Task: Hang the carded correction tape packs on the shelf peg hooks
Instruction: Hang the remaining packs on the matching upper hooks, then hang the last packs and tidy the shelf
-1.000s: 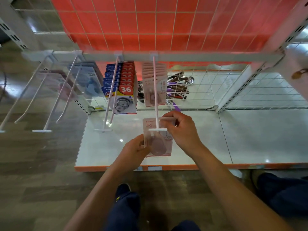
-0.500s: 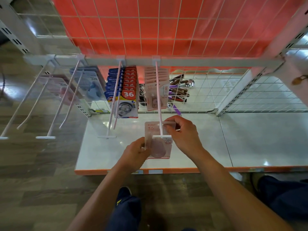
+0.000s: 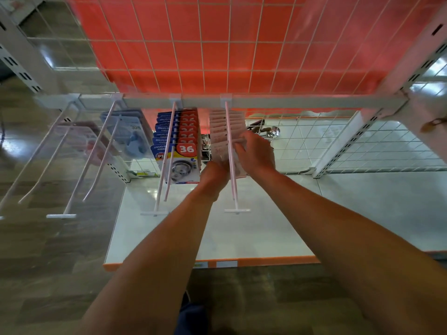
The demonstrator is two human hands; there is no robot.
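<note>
Okay, both hands are up at the pink correction tape packs [image 3: 221, 131] hanging on the right peg hook [image 3: 233, 189], well back toward the rail. Right hand [image 3: 257, 155] pinches the front pack's top edge. Left hand [image 3: 214, 176] sits under the packs; it's blurry, so I can't tell its grip. Blue 36 packs [image 3: 180, 151] fill the neighbouring hook.
</note>
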